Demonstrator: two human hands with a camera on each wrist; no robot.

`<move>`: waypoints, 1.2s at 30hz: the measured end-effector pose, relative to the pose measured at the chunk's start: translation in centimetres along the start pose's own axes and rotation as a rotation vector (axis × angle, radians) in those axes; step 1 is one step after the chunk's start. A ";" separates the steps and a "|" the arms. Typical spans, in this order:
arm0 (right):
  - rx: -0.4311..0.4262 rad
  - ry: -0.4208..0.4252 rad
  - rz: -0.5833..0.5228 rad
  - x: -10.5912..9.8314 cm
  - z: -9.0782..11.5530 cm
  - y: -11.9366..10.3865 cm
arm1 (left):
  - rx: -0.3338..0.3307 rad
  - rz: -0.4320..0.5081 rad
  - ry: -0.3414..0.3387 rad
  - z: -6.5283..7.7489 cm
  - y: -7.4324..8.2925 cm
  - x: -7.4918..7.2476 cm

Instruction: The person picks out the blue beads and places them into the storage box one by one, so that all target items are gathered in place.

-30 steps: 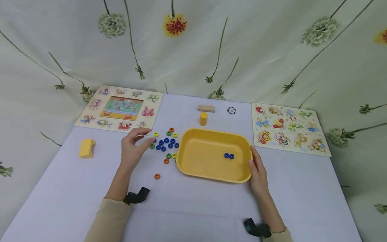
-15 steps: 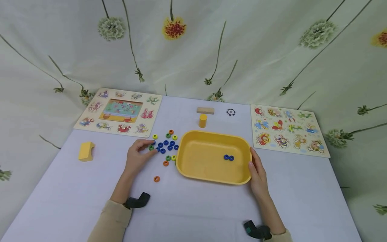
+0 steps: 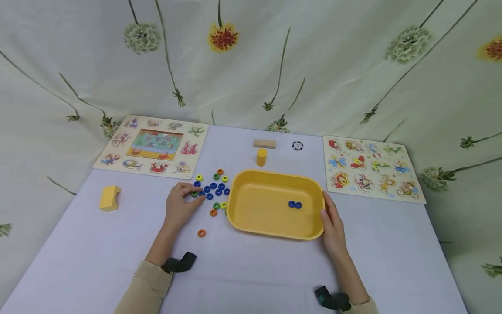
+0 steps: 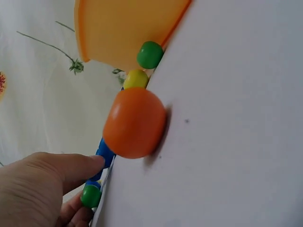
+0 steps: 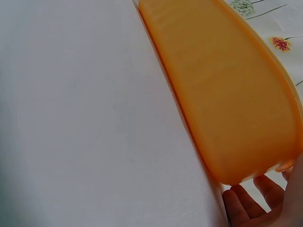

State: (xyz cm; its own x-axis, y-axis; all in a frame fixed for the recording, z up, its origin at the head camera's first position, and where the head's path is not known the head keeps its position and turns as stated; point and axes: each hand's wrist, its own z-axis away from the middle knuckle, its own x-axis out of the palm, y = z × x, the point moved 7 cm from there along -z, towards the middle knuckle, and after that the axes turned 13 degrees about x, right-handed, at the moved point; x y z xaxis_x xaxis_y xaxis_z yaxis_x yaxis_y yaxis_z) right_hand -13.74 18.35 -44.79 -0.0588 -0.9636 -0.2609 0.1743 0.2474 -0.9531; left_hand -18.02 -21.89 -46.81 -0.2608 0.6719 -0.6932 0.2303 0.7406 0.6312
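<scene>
In the head view, my left hand (image 3: 181, 207) is at the left side of a group of small ring beads, pinching a blue bead (image 3: 201, 193) between thumb and forefinger. The left wrist view has the thumb (image 4: 78, 166) against blue, with a green bead (image 4: 91, 196) close to the other fingers. More blue beads (image 3: 213, 186) lie just to the right. My right hand (image 3: 334, 224) rests its fingers and thumb against the right end of a yellow tray (image 3: 274, 175); the right wrist view shows its fingertips at the outer wall. Two blue beads (image 3: 295, 204) sit inside the tray.
Around the blue beads lie yellow, green and orange beads (image 3: 201, 233). Behind the tray stand a yellow cylinder (image 3: 261, 157), a wooden block (image 3: 264, 144) and a chip (image 3: 297, 145). Puzzle boards (image 3: 157, 146) flank the back; a yellow arch block (image 3: 110, 198) is far left.
My left hand has come down slightly and in among the beads, its thumb and forefinger closing round a blue one. My right hand has stayed at the tray's end.
</scene>
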 end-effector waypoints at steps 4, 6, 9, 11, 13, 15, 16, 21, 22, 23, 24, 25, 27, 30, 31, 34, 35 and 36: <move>-0.017 -0.024 -0.016 0.4 -0.3 -0.2 | 0.027 -0.036 0.106 -0.4 2.3 -1.5; -0.020 -0.032 -0.019 0.5 -0.4 -0.2 | 0.083 -0.025 0.135 -1.0 4.9 -2.1; -0.023 -0.032 -0.019 0.6 -0.4 -0.3 | 0.187 0.069 0.078 -2.3 9.8 -1.5; -0.028 -0.028 -0.014 0.6 -0.4 -0.5 | 0.240 0.154 -0.009 -3.1 12.9 -0.1; -0.030 -0.025 -0.005 0.6 -0.4 -0.6 | 0.253 0.225 -0.114 -3.6 15.2 1.9; -0.022 -0.022 -0.004 0.6 -0.4 -0.6 | 0.235 0.283 -0.218 -3.9 16.7 4.3; -0.020 -0.022 0.001 0.6 -0.4 -0.6 | 0.217 0.307 -0.264 -4.0 17.1 5.5; -0.008 -0.024 0.008 0.8 -0.3 -0.5 | 0.079 0.404 -0.454 -4.1 16.7 11.8; -0.011 -0.027 0.013 0.8 -0.3 -0.5 | 0.060 0.405 -0.484 -4.1 16.5 12.8; -0.010 -0.029 0.012 0.7 -0.2 -0.4 | 0.050 0.406 -0.509 -4.1 16.3 13.7; -0.008 -0.027 0.012 0.7 -0.2 -0.4 | 0.046 0.402 -0.533 -4.0 16.2 14.5; -0.002 -0.022 0.007 0.6 -0.2 -0.3 | 0.049 0.395 -0.555 -4.0 16.2 15.1; -0.006 -0.015 0.010 0.4 -0.2 -0.3 | 0.090 0.373 -0.587 -4.0 16.5 16.0; -0.017 -0.003 0.013 0.1 -0.1 -0.3 | 0.171 0.324 -0.601 -4.0 17.0 16.8; -0.021 -0.002 0.012 0.0 0.0 -0.3 | 0.195 0.305 -0.602 -4.0 17.2 16.9; -0.030 -0.006 0.017 -0.1 0.0 -0.3 | 0.245 0.247 -0.604 -3.9 17.6 17.1; -0.032 -0.008 0.023 0.0 0.1 -0.3 | 0.255 0.230 -0.604 -3.9 17.7 17.1; -0.026 -0.007 0.021 0.0 0.0 -0.3 | 0.264 0.215 -0.603 -3.9 17.8 17.1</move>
State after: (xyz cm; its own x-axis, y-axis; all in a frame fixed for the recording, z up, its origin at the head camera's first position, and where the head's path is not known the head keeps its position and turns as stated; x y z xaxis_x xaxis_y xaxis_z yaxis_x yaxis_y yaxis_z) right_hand -13.75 18.30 -44.51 -0.0486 -0.9589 -0.2796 0.1496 0.2698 -0.9512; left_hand -22.00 2.73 -46.06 0.3658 0.6329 -0.6824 0.4585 0.5155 0.7239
